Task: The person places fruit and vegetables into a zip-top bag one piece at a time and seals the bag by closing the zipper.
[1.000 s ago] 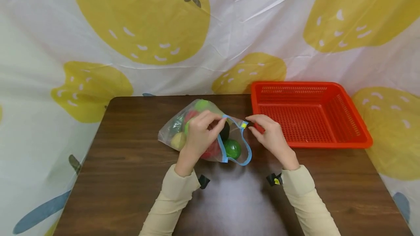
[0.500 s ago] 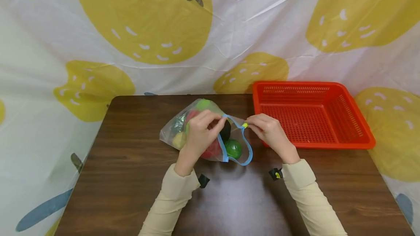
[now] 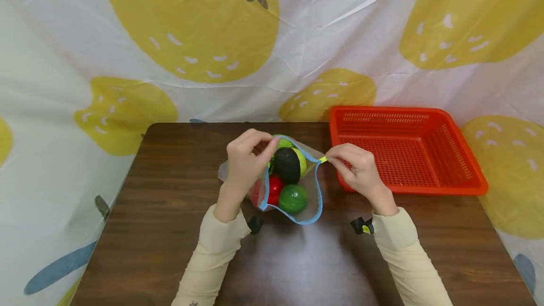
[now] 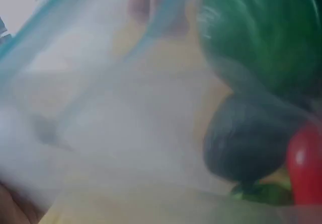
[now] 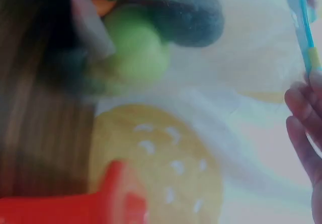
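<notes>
A see-through bag (image 3: pixel 312 197) with a blue edge lies on its side, its mouth spread toward me. My left hand (image 3: pixel 244 162) pinches the rim at the upper left. With thumb and fingers, my right hand (image 3: pixel 359 169) pinches the small yellow tab (image 3: pixel 323 159) on the rim's right side. Inside the bag sit a shiny green round piece (image 3: pixel 293 199), a red one (image 3: pixel 274 190), and a dark piece with a yellow-green side (image 3: pixel 287 165). A light green round piece (image 5: pixel 138 50) shows through the film in the right wrist view. My left hand hides part of the bag.
A red plastic basket (image 3: pixel 408 189) with a perforated floor stands at the back right, just beyond my right hand. The brown wooden table (image 3: pixel 170 202) meets a fruit-print cloth (image 3: pixel 238 100) along its back edge.
My right hand first came to the yellow tab and took hold of it. My left hand then moved left and up, widening the bag's mouth and uncovering more of its contents.
</notes>
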The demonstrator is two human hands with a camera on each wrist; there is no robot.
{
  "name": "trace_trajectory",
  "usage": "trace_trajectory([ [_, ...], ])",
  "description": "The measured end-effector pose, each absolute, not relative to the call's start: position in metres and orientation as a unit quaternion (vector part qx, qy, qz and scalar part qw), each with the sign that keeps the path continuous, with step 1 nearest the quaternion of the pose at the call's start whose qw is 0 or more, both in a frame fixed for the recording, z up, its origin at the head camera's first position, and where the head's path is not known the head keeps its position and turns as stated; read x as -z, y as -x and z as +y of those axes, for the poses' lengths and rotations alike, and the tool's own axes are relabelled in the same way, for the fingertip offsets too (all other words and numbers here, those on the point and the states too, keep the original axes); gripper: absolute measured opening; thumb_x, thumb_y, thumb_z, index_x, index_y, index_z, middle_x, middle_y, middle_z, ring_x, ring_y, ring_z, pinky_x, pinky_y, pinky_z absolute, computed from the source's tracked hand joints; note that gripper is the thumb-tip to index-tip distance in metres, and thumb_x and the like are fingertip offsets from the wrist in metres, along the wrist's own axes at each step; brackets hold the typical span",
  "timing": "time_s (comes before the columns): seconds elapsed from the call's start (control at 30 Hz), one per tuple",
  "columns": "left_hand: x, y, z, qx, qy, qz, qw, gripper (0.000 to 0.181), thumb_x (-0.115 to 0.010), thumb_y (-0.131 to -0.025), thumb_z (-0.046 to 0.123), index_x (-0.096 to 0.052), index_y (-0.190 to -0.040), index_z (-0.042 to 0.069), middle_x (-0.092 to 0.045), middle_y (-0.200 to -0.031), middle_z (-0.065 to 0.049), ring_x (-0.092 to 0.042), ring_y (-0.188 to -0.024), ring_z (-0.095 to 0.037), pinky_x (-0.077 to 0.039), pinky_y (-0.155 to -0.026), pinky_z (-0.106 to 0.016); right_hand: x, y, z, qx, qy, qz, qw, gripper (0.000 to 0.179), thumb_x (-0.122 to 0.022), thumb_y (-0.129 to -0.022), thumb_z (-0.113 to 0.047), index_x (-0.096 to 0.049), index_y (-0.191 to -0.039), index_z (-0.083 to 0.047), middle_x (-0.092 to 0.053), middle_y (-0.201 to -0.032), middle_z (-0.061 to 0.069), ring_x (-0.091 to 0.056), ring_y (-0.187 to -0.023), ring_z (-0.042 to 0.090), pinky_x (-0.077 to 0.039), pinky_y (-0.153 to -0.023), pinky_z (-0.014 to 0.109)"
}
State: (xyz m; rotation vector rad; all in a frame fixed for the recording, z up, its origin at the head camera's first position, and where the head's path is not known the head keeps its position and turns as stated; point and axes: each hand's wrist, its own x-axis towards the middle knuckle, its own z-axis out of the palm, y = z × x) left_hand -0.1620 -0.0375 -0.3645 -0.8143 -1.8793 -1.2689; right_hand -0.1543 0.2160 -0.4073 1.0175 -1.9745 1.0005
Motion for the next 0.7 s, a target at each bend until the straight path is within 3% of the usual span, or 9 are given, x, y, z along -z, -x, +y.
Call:
trace_trajectory([
  [0.2, 0.343, 0.165, -0.056, 0.500, 0.302, -0.749, 0.313, 0.009, -0.074, -0.077, 0.002, -0.067, -0.073, -0.001, -0.061, -0.066, -0.009, -0.055, -0.052, -0.014, -0.048, -0.048, -0.025, 0.378, 0.141, 0.205, -0.443, -0.333, -0.744, 0.374, 0.026, -0.061, -0.091, -0.021, -0.066, -0.078, 0.001, -0.065, -0.075, 0.011, -0.060, -0.069, 0.019, -0.047, -0.075, 0.014],
  [0.4, 0.329, 0.146, -0.090, 0.472, 0.253, -0.833, 0.140, 0.022, -0.077, -0.077, 0.013, -0.066, -0.093, 0.002, -0.062, -0.085, -0.007, -0.058, -0.065, -0.015, -0.050, -0.059, -0.027, 0.358, 0.130, 0.197, -0.441, -0.262, -0.758, 0.402, 0.003, -0.064, -0.080, 0.003, -0.066, -0.077, 0.002, -0.064, -0.070, 0.011, -0.056, -0.063, 0.012, -0.045, -0.067, 0.012],
  [0.53, 0.331, 0.126, -0.111, 0.425, 0.240, -0.871, 0.061, 0.013, -0.075, -0.078, 0.014, -0.066, -0.085, 0.006, -0.061, -0.075, 0.000, -0.055, -0.063, -0.013, -0.048, -0.058, -0.026, 0.350, 0.127, 0.195, -0.456, -0.225, -0.754, 0.415, 0.005, -0.062, -0.079, 0.006, -0.065, -0.075, 0.005, -0.063, -0.068, 0.013, -0.055, -0.063, 0.006, -0.045, -0.066, 0.012],
  [0.7, 0.337, 0.119, -0.118, 0.430, 0.260, -0.863, 0.058, 0.009, -0.067, -0.084, 0.006, -0.066, -0.075, 0.009, -0.059, -0.066, 0.005, -0.052, -0.057, -0.010, -0.046, -0.054, -0.025, 0.347, 0.127, 0.196, -0.467, -0.208, -0.750, 0.421, 0.007, -0.061, -0.081, 0.005, -0.065, -0.075, 0.007, -0.064, -0.069, 0.015, -0.056, -0.065, 0.002, -0.047, -0.066, 0.013],
])
